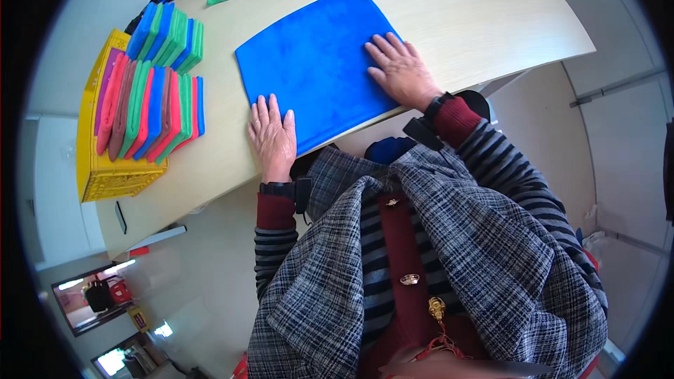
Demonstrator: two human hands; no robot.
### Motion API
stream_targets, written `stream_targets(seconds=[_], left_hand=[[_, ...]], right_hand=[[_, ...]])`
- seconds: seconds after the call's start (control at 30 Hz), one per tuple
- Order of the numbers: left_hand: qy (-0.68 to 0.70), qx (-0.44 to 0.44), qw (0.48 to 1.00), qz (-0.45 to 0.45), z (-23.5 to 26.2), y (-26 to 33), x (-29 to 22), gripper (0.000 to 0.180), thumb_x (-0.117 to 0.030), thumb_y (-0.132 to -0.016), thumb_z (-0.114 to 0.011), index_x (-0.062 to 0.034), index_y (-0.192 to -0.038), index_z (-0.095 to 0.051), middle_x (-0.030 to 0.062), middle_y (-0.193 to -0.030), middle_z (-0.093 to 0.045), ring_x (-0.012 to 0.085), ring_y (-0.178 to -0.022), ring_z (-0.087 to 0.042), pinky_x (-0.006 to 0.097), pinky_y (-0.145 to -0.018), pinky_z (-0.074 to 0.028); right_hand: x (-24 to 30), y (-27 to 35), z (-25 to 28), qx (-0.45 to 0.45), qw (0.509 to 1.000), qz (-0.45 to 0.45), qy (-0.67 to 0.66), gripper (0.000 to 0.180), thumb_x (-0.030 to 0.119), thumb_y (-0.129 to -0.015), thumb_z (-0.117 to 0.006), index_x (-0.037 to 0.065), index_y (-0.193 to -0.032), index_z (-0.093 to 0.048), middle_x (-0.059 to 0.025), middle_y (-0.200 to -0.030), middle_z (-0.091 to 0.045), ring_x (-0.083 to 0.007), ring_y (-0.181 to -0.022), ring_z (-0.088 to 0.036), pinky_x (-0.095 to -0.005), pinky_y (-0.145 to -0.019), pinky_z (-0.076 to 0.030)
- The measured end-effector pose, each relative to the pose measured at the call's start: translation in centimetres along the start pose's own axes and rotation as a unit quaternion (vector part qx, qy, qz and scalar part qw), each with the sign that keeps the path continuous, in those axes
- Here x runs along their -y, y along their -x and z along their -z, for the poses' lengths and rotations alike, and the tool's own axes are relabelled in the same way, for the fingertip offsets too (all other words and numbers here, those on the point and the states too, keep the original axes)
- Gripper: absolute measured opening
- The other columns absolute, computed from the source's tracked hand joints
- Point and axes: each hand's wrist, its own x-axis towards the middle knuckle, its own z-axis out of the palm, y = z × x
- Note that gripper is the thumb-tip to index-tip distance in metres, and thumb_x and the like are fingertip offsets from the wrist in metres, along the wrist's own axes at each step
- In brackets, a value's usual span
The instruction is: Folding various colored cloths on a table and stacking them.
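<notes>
Coat [316,238], blue cloth [316,70], folded cloths [152,114], crate [125,184]

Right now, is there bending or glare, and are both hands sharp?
Head view: edges of the table bow and picture corners go black; head view: bright patches glare at lower left; head view: left hand and right hand at the blue cloth look fairly sharp.

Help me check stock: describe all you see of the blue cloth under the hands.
The blue cloth is four-sided, bright blue and soft-looking, with faint darker patches. It lies flat on the pale table, near its edge; layers can't be told. The left hand rests at its left side, the right hand at its right.
</notes>
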Motion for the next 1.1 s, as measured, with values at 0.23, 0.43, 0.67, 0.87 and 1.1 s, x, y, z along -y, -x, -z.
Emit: stream_targets(seconds=[0.23,0.43,0.67,0.87,1.1], left_hand=[[-0.011,0.006,1.000,0.028,0.3,1.8,2.6,0.065,-0.050,-0.105,-0.029,-0.0109,-0.157,-0.027,0.0154,-0.163,-0.024,0.0330,-0.150,-0.021,0.055,-0.120,-0.014],[-0.016,0.042,0.998,0.044,2.2,0.7,3.4,0.064,-0.049,-0.105,-0.031,-0.0107,-0.157,-0.027,0.0162,-0.163,-0.024,0.0336,-0.150,-0.022,0.056,-0.120,-0.015],[0.015,0.040,0.989,-0.139,0.6,-6.4,-0.8,0.063,-0.046,-0.104,-0.039,-0.0116,-0.156,-0.030,0.0163,-0.162,-0.025,0.0348,-0.150,-0.023,0.055,-0.120,-0.017],[0.007,0.032,0.992,-0.121,-0.8,-6.2,0.9,0.064,-0.047,-0.103,-0.041,-0.0112,-0.155,-0.032,0.0154,-0.163,-0.025,0.0333,-0.150,-0.022,0.053,-0.121,-0.015],[0.033,0.031,0.998,-0.038,-0.2,-3.4,5.0,0.064,-0.046,-0.104,-0.038,-0.0095,-0.156,-0.028,0.0147,-0.163,-0.024,0.0316,-0.151,-0.020,0.051,-0.121,-0.014]], right_hand=[[-3.6,2.3,0.9,0.009,0.999,-0.039,-0.004,0.056,0.039,-0.105,-0.041,0.012,-0.153,-0.036,-0.0126,-0.159,-0.033,-0.0333,-0.149,-0.027,-0.0494,-0.121,-0.021],[-3.9,1.2,3.4,0.050,0.998,-0.037,0.028,0.057,0.038,-0.103,-0.046,0.012,-0.152,-0.036,-0.0150,-0.158,-0.034,-0.0358,-0.148,-0.027,-0.0502,-0.119,-0.024],[6.3,-6.8,1.4,0.054,0.985,0.160,-0.034,0.061,0.044,-0.102,-0.046,0.013,-0.153,-0.035,-0.0131,-0.160,-0.032,-0.0350,-0.149,-0.026,-0.0519,-0.119,-0.023],[5.3,-8.2,-1.0,0.080,0.987,0.133,-0.037,0.063,0.050,-0.103,-0.039,0.016,-0.155,-0.033,-0.0100,-0.162,-0.029,-0.0318,-0.151,-0.023,-0.0511,-0.121,-0.018],[-0.9,-6.5,-1.7,0.052,0.997,0.057,0.004,0.062,0.049,-0.104,-0.037,0.015,-0.156,-0.030,-0.0101,-0.162,-0.028,-0.0318,-0.151,-0.023,-0.0499,-0.122,-0.017]])
